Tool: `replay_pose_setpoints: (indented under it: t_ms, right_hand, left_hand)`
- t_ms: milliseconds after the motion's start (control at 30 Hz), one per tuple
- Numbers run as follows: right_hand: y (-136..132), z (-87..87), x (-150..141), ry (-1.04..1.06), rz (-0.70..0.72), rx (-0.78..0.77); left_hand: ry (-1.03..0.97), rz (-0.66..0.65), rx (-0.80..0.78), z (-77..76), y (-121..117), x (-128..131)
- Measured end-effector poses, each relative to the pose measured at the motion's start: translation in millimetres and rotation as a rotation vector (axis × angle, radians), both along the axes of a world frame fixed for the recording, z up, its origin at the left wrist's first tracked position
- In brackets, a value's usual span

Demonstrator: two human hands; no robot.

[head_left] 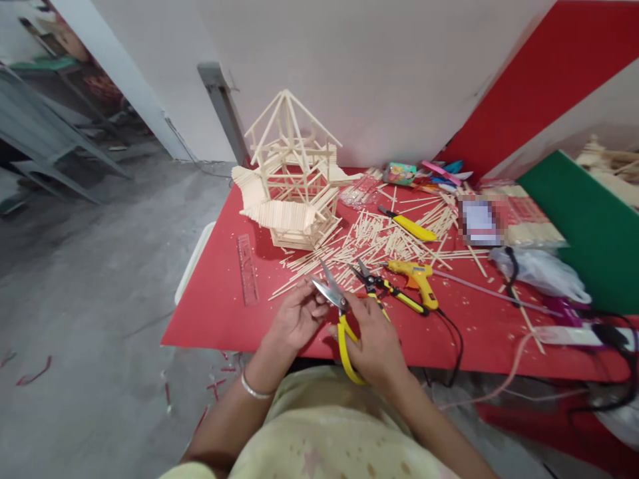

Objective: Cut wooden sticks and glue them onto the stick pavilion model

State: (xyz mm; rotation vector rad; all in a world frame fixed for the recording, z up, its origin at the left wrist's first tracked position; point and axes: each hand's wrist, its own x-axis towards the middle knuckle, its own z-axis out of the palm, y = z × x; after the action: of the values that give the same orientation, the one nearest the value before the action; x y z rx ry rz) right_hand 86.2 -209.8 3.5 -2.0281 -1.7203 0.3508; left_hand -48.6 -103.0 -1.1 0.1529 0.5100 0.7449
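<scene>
My right hand point(375, 338) grips a pair of scissors point(342, 340) with yellow handles and metal blades, spread apart and pointing up and to the left. Close to the blade tips is my left hand point(298, 319), palm turned up, its fingers curled and pinched together. Whatever lies between those fingertips is too small to make out. Behind both hands, thin wooden sticks point(379, 236) lie in a loose heap. At the back left of the red table point(210, 306) stands a wooden stick model house point(287, 206), with an open pointed roof frame and slatted lower roofs.
Right of my hands lie black-and-yellow pliers point(404, 299) and a yellow glue gun point(418, 279) with its cord. A yellow utility knife point(412, 226) rests on the sticks. A clear ruler point(247, 269) lies left; a plastic bag point(542, 273) and green board point(584, 233) are right.
</scene>
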Motion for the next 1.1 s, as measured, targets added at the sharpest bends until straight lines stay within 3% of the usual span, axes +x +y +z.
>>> replay_pose_setpoints:
  t_ms: [500, 867, 1100]
  right_hand:
    - [2, -1.6, -1, -0.09, -0.035, 0.015]
    - [3, -9.3, -4, -0.003, 0.012, 0.026]
    - [0, -24.0, -4, -0.102, 0.007, 0.056]
  left_hand:
    - [0.109, -0.003, -0.09, 8.9, -4, 11]
    - [0.128, 0.006, -0.045, 4.9, -7, 12]
    - [0.128, -0.029, -0.103, -6.3, -11, 10]
